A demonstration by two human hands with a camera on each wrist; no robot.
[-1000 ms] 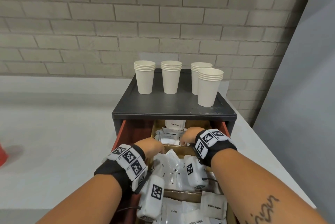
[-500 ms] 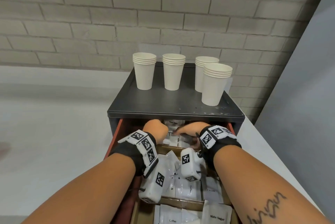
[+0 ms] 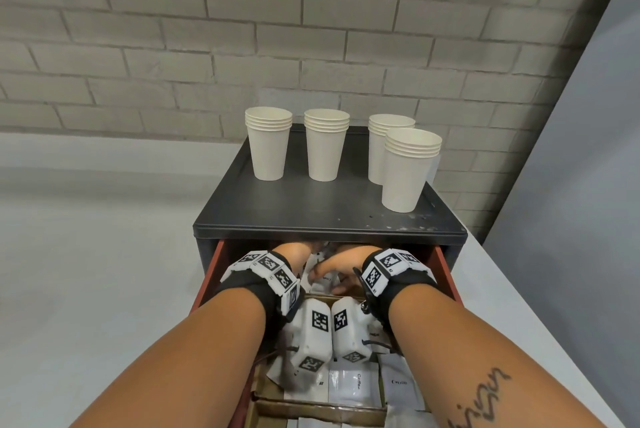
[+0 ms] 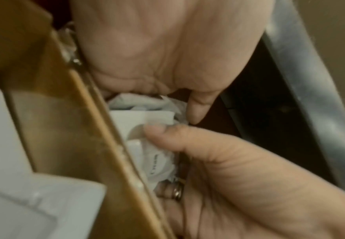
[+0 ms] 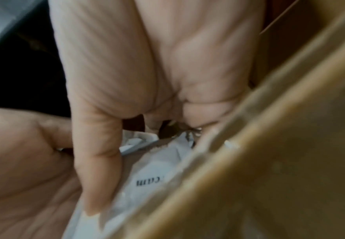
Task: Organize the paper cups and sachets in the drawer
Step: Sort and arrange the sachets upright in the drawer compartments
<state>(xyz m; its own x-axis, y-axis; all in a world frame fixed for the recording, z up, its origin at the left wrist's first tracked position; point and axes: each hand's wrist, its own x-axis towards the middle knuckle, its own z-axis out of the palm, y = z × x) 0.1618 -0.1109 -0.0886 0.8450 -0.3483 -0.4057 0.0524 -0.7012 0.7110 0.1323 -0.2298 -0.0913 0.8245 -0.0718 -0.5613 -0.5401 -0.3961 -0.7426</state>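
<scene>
- In the back compartment of the open drawer, both hands are down among the white sachets.
- Left hand pinches some; right hand curls around others.
- Four stacks of paper cups stand on the cabinet top.

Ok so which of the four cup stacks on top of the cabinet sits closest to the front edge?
The rightmost stack. It stands forward of the other three, which line up along the back.
</scene>
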